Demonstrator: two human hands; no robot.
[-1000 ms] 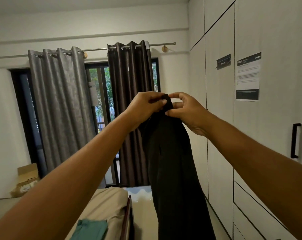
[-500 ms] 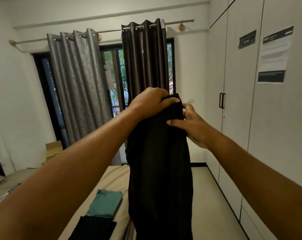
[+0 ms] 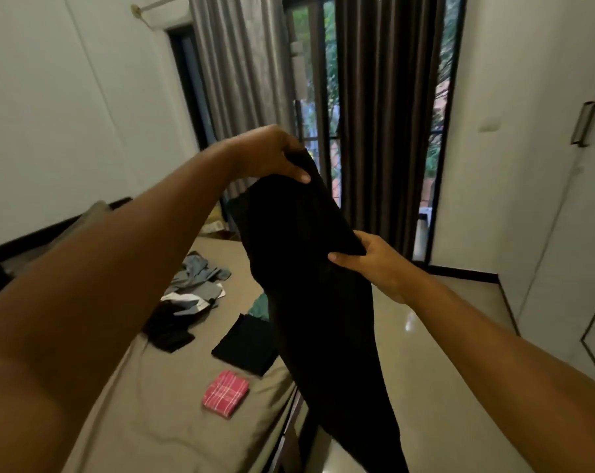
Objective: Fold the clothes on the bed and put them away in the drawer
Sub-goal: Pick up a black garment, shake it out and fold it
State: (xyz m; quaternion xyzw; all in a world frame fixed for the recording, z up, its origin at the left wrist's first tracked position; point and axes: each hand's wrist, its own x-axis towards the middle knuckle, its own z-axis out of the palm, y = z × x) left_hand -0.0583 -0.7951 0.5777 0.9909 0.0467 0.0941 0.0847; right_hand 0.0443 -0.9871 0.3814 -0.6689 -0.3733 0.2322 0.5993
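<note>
A long black garment [image 3: 320,302] hangs in the air over the bed's right edge. My left hand [image 3: 268,155] grips its top left corner, and my right hand [image 3: 371,264] grips the top edge lower and to the right. On the tan bed [image 3: 159,414] lie a folded red checked cloth [image 3: 225,393], a folded black piece [image 3: 246,344], a green piece [image 3: 260,307] partly hidden by the hanging garment, and a loose heap of grey, white and black clothes [image 3: 186,298].
A white wardrobe [image 3: 562,206] with a dark handle [image 3: 584,122] lines the right wall, drawer fronts low down. Grey and brown curtains [image 3: 374,97] hang before a glass door at the back. Shiny floor [image 3: 436,353] runs between bed and wardrobe.
The view has tipped down and left, showing more of the bed. My hands have drawn apart along the garment's top edge, the right one going lower and rightward.
</note>
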